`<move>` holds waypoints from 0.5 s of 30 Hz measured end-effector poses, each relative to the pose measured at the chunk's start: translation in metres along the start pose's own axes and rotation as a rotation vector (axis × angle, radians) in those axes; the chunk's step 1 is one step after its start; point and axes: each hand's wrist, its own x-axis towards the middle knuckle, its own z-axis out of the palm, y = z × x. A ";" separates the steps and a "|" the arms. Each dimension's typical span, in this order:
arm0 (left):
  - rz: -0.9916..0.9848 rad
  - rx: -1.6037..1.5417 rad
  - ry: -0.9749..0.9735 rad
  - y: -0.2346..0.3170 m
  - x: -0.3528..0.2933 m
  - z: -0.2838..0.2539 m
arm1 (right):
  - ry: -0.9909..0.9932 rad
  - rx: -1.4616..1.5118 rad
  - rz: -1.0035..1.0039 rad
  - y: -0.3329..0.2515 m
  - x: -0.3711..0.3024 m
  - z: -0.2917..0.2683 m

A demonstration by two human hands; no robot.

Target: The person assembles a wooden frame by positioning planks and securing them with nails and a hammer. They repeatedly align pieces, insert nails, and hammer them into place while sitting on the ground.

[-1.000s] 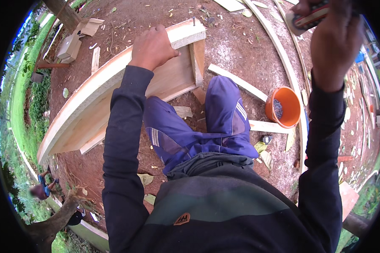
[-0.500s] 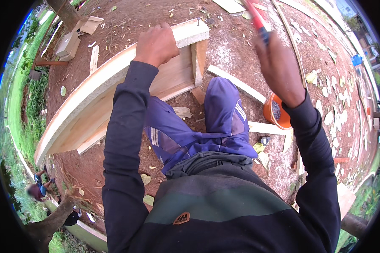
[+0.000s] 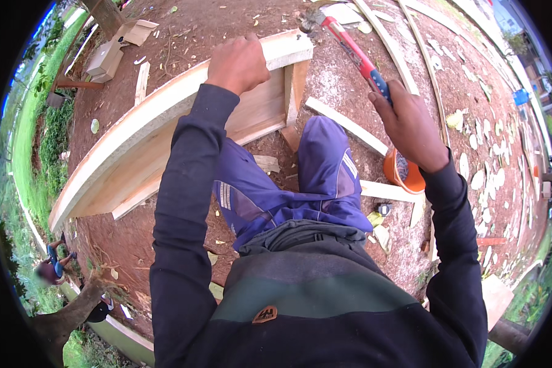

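Left hand [image 3: 238,63] is closed over the upper rim of the curved wooden frame [image 3: 159,110], toward its far right end; fingertips hidden behind the rim. Right hand [image 3: 409,126] is wrapped round the lower grip of a red-and-blue hammer [image 3: 352,48], handle slanting far and left.

Frame position: on the ground [image 3: 196,30], left of and beyond the person's knees, long curve running from near left to far right. Hammer head [image 3: 310,21] is at the frame's far right corner; contact cannot be told, and whatever lies under it is hidden.

Progress, as judged: curved side, end board [image 3: 297,86] and inner panel [image 3: 254,107] already stand together as one shape, so assembly looks well advanced. Fastening at that corner appears to be the step in hand; whether it is finished cannot be told. No joint can be confirmed as secure from this view.

Remaining stock: orange bucket [image 3: 416,180] at right, holding what look like grey nails [image 3: 402,167]; loose pale strip [image 3: 346,124] left of the bucket, apart from the frame, its use unclear.
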 end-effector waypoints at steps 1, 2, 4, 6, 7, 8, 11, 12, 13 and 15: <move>0.001 0.013 0.061 0.000 0.001 0.000 | 0.051 0.072 0.024 0.012 -0.001 -0.011; -0.010 0.008 0.031 0.001 0.000 0.001 | 0.190 0.182 0.015 0.020 -0.002 -0.036; -0.010 0.000 0.028 0.000 0.003 0.002 | 0.490 0.388 -0.004 0.025 0.001 -0.097; -0.004 0.001 0.009 0.000 0.003 0.003 | 0.733 0.441 -0.160 0.014 0.016 -0.111; -0.008 0.003 0.017 -0.001 0.003 0.003 | 0.818 0.389 -0.307 0.005 0.029 -0.107; -0.011 -0.004 0.004 -0.001 0.003 0.002 | 0.859 0.493 -0.274 -0.006 0.021 -0.084; -0.009 -0.013 0.009 -0.002 0.003 -0.001 | 0.189 -0.063 0.029 -0.027 -0.015 0.022; -0.014 -0.017 0.031 -0.002 0.003 -0.003 | 0.004 -0.164 -0.127 -0.021 -0.015 0.029; 0.012 -0.031 -0.011 0.000 0.001 -0.003 | 0.038 -0.084 -0.035 -0.018 -0.026 0.029; 0.000 0.033 0.066 0.000 0.002 -0.006 | 0.145 0.069 0.054 -0.005 -0.021 -0.009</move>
